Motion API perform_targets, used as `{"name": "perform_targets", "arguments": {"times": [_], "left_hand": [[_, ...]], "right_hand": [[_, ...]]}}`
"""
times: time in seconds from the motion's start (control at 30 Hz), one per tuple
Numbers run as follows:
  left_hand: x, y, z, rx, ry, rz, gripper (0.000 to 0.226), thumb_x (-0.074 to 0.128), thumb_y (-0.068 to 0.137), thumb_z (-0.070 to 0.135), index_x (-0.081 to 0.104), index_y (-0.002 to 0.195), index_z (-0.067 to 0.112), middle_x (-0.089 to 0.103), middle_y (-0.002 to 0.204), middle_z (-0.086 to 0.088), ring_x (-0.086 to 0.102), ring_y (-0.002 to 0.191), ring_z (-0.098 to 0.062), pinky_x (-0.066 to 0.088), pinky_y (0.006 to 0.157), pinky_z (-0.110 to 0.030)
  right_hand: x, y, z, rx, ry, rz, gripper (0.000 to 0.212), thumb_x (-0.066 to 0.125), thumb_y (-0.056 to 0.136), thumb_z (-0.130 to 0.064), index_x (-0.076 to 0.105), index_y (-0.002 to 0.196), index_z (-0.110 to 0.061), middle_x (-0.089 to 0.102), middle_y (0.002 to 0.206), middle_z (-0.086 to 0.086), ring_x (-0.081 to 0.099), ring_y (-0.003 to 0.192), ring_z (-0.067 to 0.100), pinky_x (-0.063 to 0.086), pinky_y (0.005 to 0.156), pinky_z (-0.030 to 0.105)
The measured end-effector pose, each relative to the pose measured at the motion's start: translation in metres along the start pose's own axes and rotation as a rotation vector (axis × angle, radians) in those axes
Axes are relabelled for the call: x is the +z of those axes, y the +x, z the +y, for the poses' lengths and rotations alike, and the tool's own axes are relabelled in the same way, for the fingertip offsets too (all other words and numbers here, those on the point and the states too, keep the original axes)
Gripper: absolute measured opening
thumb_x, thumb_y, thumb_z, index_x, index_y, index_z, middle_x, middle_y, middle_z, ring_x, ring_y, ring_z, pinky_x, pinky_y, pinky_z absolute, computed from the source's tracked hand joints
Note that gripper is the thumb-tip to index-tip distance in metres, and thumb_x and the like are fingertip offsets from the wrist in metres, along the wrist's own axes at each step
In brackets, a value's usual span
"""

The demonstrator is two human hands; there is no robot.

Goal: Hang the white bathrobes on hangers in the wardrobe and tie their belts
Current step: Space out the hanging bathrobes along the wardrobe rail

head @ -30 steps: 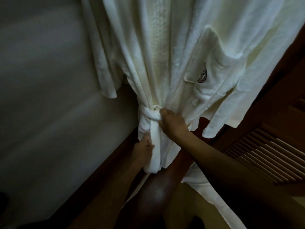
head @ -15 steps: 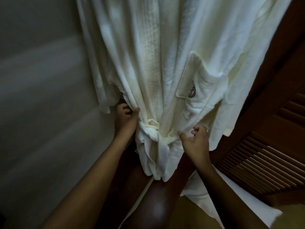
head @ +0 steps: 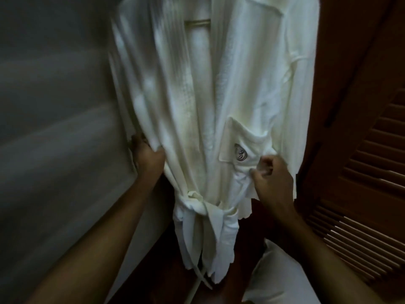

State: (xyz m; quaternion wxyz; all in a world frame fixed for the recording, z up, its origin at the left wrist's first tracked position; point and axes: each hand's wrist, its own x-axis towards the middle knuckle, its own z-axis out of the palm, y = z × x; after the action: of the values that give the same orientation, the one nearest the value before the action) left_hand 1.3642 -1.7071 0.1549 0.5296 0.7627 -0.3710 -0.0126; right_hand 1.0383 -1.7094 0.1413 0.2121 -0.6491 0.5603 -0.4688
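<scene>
Wall [head: 54,132]: far left of the knot, pale and blurred.
Left hand [head: 149,157]: up and left of the knot; fingers curled round the robe's left edge, gripping a fold.
Bathrobe [head: 197,102]: hangs in the wardrobe above the knot; a hanger bar [head: 197,21] shows at the neck.
Knot [head: 203,208]: belt tied at the waist, both ends hanging below it, cloth bunched just above.
Pocket [head: 243,148]: up and right of the knot, badge facing out.
Right hand [head: 271,178]: right of the knot, just under the pocket; fingers pinching the cloth there.
White cloth [head: 276,279]: below and right of the knot; cannot tell whether it is another robe.
Door [head: 361,194]: far right of the knot, slatted wood.
Step, as I judge it: straightening the tied robe.
Doing it well: draw both sides out and down evenly and gently, so the knot sits centred, the front panels overlap flat and the hanger does not tip.
</scene>
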Motion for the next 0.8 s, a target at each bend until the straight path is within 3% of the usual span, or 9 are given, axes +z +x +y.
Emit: {"name": "perform_targets", "arguments": {"times": [0.13, 0.27, 0.33, 0.4, 0.53, 0.67, 0.8], "left_hand": [[-0.017, 0.022, 0.076, 0.179, -0.134, 0.093, 0.045, 0.064, 0.076, 0.029, 0.051, 0.117, 0.017, 0.06, 0.11, -0.008, 0.058, 0.097, -0.025, 0.047, 0.083, -0.031], [-0.038, 0.04, 0.155, 0.403, -0.261, 0.139, 0.017, 0.066, 0.082, 0.028, 0.061, 0.096, 0.02, 0.064, 0.089, -0.001, 0.061, 0.081, -0.018, 0.049, 0.077, -0.03], [-0.037, 0.043, 0.183, 0.408, -0.34, 0.037, 0.005, 0.063, 0.084, 0.028, 0.063, 0.086, 0.024, 0.065, 0.078, 0.003, 0.062, 0.075, -0.016, 0.051, 0.075, -0.031], [-0.027, 0.041, 0.203, 0.36, -0.373, -0.118, 0.011, 0.061, 0.083, 0.036, 0.064, 0.08, 0.026, 0.07, 0.076, 0.003, 0.068, 0.074, -0.018, 0.056, 0.074, -0.035], [0.006, 0.027, 0.221, 0.209, -0.424, -0.425, 0.035, 0.065, 0.073, 0.057, 0.064, 0.096, 0.031, 0.074, 0.095, 0.006, 0.072, 0.093, -0.018, 0.054, 0.082, -0.034], [0.025, 0.008, 0.214, 0.126, -0.481, -0.743, 0.042, 0.068, 0.093, 0.042, 0.061, 0.129, 0.02, 0.073, 0.118, 0.004, 0.07, 0.111, -0.019, 0.058, 0.093, -0.038], [0.024, -0.016, 0.173, 0.096, -0.435, -0.853, 0.041, 0.08, 0.087, 0.031, 0.071, 0.123, 0.015, 0.077, 0.113, 0.001, 0.074, 0.102, -0.015, 0.058, 0.094, -0.034]], "right_hand": [[-0.034, 0.025, -0.069, -0.223, 0.14, 0.191, 0.044, 0.08, 0.086, -0.023, 0.055, 0.122, -0.02, 0.06, 0.111, -0.007, 0.062, 0.09, 0.006, 0.052, 0.076, 0.02], [-0.063, 0.074, -0.127, -0.49, 0.061, 0.255, 0.039, 0.077, 0.087, -0.022, 0.058, 0.12, -0.017, 0.058, 0.115, -0.002, 0.058, 0.1, 0.012, 0.046, 0.086, 0.02], [-0.074, 0.102, -0.151, -0.596, -0.016, 0.291, 0.035, 0.073, 0.087, -0.023, 0.06, 0.119, -0.016, 0.057, 0.117, 0.002, 0.055, 0.108, 0.018, 0.036, 0.092, 0.015], [-0.083, 0.128, -0.173, -0.663, -0.136, 0.33, 0.036, 0.069, 0.087, -0.026, 0.06, 0.12, -0.016, 0.056, 0.121, 0.004, 0.052, 0.115, 0.023, 0.03, 0.094, 0.016], [-0.094, 0.169, -0.21, -0.739, -0.331, 0.373, 0.043, 0.065, 0.089, -0.03, 0.058, 0.129, -0.015, 0.056, 0.13, 0.007, 0.05, 0.122, 0.029, 0.039, 0.102, 0.04], [-0.096, 0.197, -0.22, -0.74, -0.462, 0.176, 0.047, 0.059, 0.097, -0.027, 0.047, 0.141, -0.016, 0.055, 0.134, 0.013, 0.049, 0.125, 0.037, 0.041, 0.099, 0.054], [-0.094, 0.219, -0.212, -0.81, -0.478, 0.126, 0.042, 0.05, 0.096, -0.014, 0.045, 0.137, -0.017, 0.056, 0.115, 0.018, 0.053, 0.106, 0.039, 0.053, 0.079, 0.057]]}}
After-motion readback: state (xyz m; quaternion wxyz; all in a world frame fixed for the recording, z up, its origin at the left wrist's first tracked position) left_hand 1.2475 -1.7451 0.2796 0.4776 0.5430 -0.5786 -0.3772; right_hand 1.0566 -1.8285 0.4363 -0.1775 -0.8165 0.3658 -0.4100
